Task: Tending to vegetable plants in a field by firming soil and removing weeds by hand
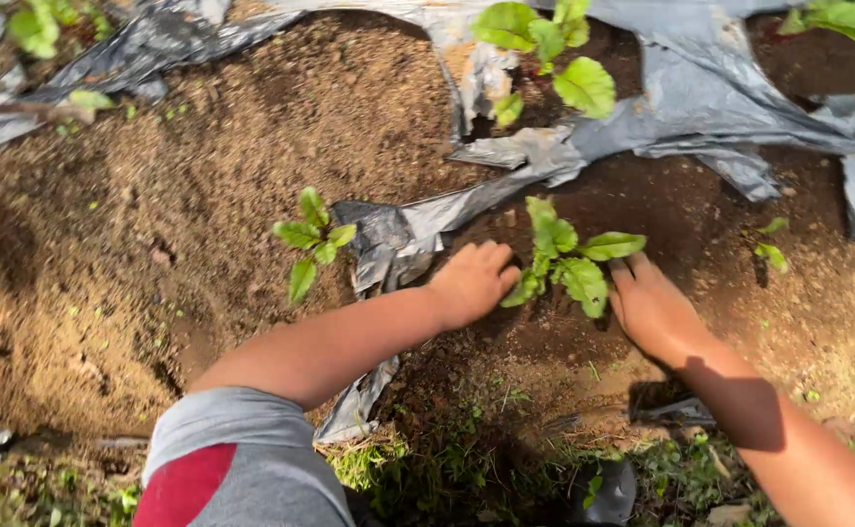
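A small green seedling with broad leaves stands in dark soil at the middle of the head view. My left hand rests palm down on the soil just left of its stem, fingers together and touching the lowest leaf. On the other side, my right hand lies flat on the soil, fingers pointing up towards the leaves. Neither hand holds anything. A second seedling grows further left in drier brown soil.
Torn grey plastic sheeting lies across the bed above and between the plants. Another leafy plant pokes through it at the top. Dry crumbly soil fills the left. Grass and weeds line the near edge.
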